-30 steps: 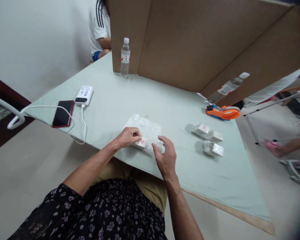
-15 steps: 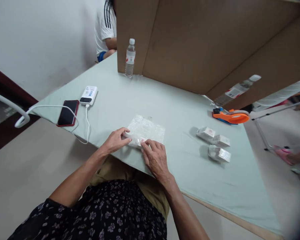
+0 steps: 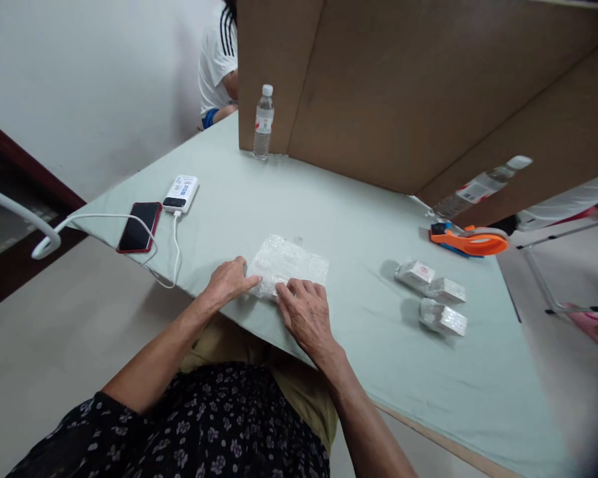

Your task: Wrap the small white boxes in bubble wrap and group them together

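A sheet of clear bubble wrap (image 3: pixel 294 260) lies on the table near its front edge, its near part bunched up into a fold. At its left corner my left hand (image 3: pixel 229 280) is closed on the wrap, thumb along the fold. Bent over the near fold, the fingers of my right hand (image 3: pixel 306 312) press and grip the wrap. Whatever is inside the fold is hidden by the wrap and my fingers. To the right sit three small wrapped boxes: one box (image 3: pixel 416 273) at the back, another box (image 3: pixel 448 290) beside it and a third box (image 3: pixel 443 318) in front.
An orange tape dispenser (image 3: pixel 471 240) lies by a tilted water bottle (image 3: pixel 478 189) at the right. Another bottle (image 3: pixel 263 126) stands against the cardboard panel (image 3: pixel 379 86). On the left are a phone (image 3: pixel 139 228), a power bank (image 3: pixel 181 194) and cables. A person (image 3: pixel 219 66) sits behind.
Wrap now covers the pinkish-white spot that showed at the near fold. My right hand has shifted slightly left along it. The whole view has moved a little.
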`<action>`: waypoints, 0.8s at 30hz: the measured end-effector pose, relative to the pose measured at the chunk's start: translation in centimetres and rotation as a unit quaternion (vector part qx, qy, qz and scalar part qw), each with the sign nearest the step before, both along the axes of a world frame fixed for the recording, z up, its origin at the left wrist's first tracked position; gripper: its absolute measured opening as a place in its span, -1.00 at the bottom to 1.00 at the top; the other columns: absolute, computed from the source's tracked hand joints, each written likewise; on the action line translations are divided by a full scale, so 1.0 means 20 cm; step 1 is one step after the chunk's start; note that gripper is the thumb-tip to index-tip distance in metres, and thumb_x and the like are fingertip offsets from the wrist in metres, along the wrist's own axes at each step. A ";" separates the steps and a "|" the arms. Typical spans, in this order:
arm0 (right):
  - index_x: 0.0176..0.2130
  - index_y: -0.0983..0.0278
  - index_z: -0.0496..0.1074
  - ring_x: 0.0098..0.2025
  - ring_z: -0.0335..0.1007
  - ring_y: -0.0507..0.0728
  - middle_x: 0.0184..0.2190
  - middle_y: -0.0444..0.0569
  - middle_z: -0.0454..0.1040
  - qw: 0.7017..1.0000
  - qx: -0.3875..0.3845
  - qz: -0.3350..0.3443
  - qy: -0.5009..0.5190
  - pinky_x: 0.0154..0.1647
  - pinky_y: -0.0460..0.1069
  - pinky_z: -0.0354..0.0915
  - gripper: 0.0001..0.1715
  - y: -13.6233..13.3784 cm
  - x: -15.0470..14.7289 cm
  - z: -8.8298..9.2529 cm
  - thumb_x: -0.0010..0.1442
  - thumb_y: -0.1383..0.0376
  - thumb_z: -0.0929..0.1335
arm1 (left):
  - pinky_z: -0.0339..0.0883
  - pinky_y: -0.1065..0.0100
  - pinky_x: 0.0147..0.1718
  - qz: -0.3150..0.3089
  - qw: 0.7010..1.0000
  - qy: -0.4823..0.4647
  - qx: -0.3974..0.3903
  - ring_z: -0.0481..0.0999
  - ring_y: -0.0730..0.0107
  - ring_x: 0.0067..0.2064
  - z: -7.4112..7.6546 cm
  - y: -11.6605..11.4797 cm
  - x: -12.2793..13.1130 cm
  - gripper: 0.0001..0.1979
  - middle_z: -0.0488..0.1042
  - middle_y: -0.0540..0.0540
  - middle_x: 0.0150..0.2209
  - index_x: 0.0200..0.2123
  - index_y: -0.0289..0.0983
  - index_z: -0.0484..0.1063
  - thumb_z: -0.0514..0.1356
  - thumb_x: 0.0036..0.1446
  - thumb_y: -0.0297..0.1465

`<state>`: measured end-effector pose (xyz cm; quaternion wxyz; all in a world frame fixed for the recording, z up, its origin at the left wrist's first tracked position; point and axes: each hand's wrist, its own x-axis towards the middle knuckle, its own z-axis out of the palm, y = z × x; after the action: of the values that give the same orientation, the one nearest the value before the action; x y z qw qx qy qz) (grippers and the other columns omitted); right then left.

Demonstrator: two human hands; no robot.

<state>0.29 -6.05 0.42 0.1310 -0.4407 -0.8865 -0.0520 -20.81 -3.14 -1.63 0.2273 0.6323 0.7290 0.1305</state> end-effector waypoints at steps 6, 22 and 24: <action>-0.12 0.20 0.41 -0.25 0.20 0.17 -0.29 -0.03 0.45 0.999 0.007 0.014 -0.052 -0.20 0.09 -0.04 -0.87 0.02 0.00 0.03 0.34 0.32 0.28 | 0.07 0.37 -0.46 0.001 0.991 -0.117 -0.060 0.28 0.40 -0.47 0.02 0.03 0.01 -0.75 0.28 0.04 -0.57 -0.54 -0.25 0.31 0.18 -0.03 -0.18; -0.13 0.29 0.40 -0.13 0.34 0.21 -0.17 0.02 0.54 0.994 -0.071 0.001 0.088 -0.06 0.11 0.11 -0.82 -0.03 0.03 0.01 0.22 0.41 0.31 | 0.21 0.46 -0.58 -0.018 0.926 -0.373 -0.061 0.30 0.52 -0.56 0.09 0.02 0.26 -0.85 0.35 0.07 -0.52 -0.35 -0.29 0.37 0.13 -0.08 -0.44; -0.14 0.29 0.42 -0.11 0.37 0.22 -0.11 0.03 0.55 0.993 -0.073 0.007 0.094 -0.06 0.12 0.13 -0.77 -0.03 0.04 0.01 0.21 0.47 0.28 | 0.23 0.44 -0.51 -0.068 0.940 -0.330 -0.052 0.33 0.50 -0.51 0.12 0.01 0.25 -0.85 0.38 0.05 -0.51 -0.34 -0.30 0.41 0.14 -0.06 -0.45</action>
<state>1.01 -6.72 0.68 0.1811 -0.4461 -0.8747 0.0556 -15.77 -2.93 0.74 0.4959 0.5891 0.5743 0.2780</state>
